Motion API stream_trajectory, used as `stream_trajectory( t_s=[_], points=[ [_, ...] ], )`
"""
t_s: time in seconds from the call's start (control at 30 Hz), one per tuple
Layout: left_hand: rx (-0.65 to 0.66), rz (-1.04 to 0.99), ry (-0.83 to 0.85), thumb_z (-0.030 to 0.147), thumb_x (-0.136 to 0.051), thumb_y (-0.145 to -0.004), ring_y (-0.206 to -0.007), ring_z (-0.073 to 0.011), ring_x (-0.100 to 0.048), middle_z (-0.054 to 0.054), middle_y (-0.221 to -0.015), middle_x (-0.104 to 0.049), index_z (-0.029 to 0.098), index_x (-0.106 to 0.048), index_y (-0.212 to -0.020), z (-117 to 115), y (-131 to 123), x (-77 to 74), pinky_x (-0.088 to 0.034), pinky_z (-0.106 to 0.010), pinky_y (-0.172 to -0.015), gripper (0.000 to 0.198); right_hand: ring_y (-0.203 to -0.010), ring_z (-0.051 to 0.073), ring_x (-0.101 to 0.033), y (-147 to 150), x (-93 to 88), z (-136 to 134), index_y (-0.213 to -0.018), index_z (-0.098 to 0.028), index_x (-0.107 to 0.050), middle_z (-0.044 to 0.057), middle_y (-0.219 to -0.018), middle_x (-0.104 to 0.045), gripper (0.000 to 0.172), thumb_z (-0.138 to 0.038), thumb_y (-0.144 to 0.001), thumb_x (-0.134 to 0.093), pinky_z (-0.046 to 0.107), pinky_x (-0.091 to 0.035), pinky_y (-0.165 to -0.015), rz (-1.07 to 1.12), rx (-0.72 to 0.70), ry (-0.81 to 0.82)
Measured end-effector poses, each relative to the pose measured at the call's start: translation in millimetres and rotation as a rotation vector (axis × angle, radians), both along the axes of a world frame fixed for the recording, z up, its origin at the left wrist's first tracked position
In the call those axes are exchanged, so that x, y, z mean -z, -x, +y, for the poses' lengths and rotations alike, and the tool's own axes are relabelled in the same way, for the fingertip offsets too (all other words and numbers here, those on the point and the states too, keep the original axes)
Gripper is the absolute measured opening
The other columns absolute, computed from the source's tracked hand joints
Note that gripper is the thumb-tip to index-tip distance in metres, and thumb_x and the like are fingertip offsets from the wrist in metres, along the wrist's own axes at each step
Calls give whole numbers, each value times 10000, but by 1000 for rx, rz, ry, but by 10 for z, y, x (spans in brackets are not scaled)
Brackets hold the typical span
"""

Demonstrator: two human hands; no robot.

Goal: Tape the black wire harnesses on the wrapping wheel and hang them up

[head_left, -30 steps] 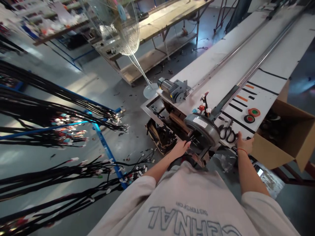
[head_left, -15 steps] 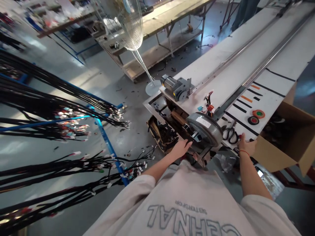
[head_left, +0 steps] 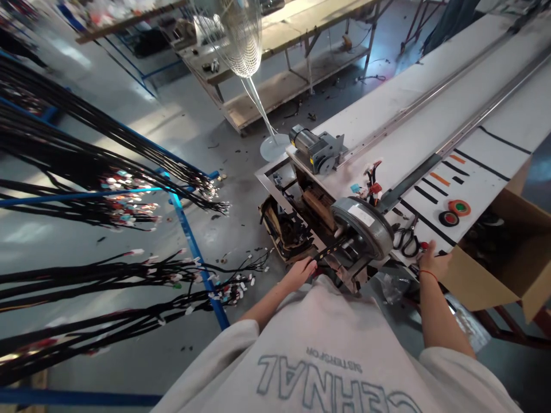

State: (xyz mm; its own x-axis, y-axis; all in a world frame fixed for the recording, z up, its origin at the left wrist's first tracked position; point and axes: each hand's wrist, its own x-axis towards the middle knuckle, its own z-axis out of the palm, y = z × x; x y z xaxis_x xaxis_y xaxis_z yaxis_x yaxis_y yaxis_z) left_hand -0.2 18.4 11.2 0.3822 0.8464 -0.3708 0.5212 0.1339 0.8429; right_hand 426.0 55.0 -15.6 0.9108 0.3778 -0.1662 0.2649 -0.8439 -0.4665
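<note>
My left hand (head_left: 303,271) is closed on one end of a black strip (head_left: 329,250) with small yellowish marks. The strip runs up to the large grey wheel (head_left: 365,226) with a white label, at the near end of the long white bench. At the bench's near edge, my right hand (head_left: 434,265) has its thumb raised beside a small red knob (head_left: 424,245). Its other fingers are curled and partly hidden, so what they grip cannot be made out. Black-handled scissors (head_left: 407,240) lie just left of that hand.
Black and orange tape rolls (head_left: 449,218) and short strips lie on the white bench (head_left: 486,172). An open cardboard box (head_left: 486,281) stands at right. A motor (head_left: 316,148) sits at the bench end. Cable bundles hang on a blue rack (head_left: 189,241) at left; a fan (head_left: 245,51) stands behind.
My left hand has drawn back from the wheel, down and to the left, and a length of black strip now shows between them. My right hand stays at the bench edge.
</note>
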Motion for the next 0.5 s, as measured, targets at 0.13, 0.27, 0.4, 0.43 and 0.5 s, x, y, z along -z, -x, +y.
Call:
stream_trajectory(
  t_s=[0.13, 0.27, 0.4, 0.43, 0.5],
  points=[
    [0, -41, 57, 585, -252, -957, -619, -135, -456, 9, -652, -506, 168, -557, -894, -11, 49, -67, -411, -262, -628, 520, -1175, 444, -564, -20, 18, 7, -1354, -104, -450, 266, -1269, -588, 843, -664, -757, -656, 545, -445, -981, -5, 48, 10],
    [-15, 8, 63, 613, -256, -945, -664, -147, -487, -22, -710, -544, 177, -544, -850, -78, 8, -49, -413, -257, -617, 532, -1195, 427, -555, -35, 7, 14, -1333, -110, -470, 257, -1273, -590, 811, -642, -756, -675, 521, -438, -1002, 9, 52, 4],
    [-72, -23, 23, 632, -246, -945, -683, -155, -512, -36, -735, -566, 173, -537, -841, -51, -176, -13, -435, -271, -648, 553, -1201, 426, -556, -41, 9, 7, -1354, -100, -460, 262, -1293, -582, 810, -621, -773, -676, 526, -439, -1003, 25, 43, 5],
    [-74, -31, 11, 633, -247, -947, -685, -156, -516, -38, -736, -572, 173, -536, -833, -19, -240, -7, -440, -275, -659, 555, -1200, 427, -557, -39, 9, 4, -1365, -94, -453, 267, -1292, -582, 816, -616, -778, -676, 527, -441, -1001, 24, 40, 5],
    [-70, -35, 6, 632, -235, -953, -679, -155, -520, -33, -717, -573, 174, -532, -817, 61, -373, 0, -446, -279, -670, 562, -1196, 430, -560, -31, 3, 0, -1389, -85, -432, 274, -1287, -584, 839, -609, -782, -677, 529, -443, -997, 20, 37, 5]
  ],
)
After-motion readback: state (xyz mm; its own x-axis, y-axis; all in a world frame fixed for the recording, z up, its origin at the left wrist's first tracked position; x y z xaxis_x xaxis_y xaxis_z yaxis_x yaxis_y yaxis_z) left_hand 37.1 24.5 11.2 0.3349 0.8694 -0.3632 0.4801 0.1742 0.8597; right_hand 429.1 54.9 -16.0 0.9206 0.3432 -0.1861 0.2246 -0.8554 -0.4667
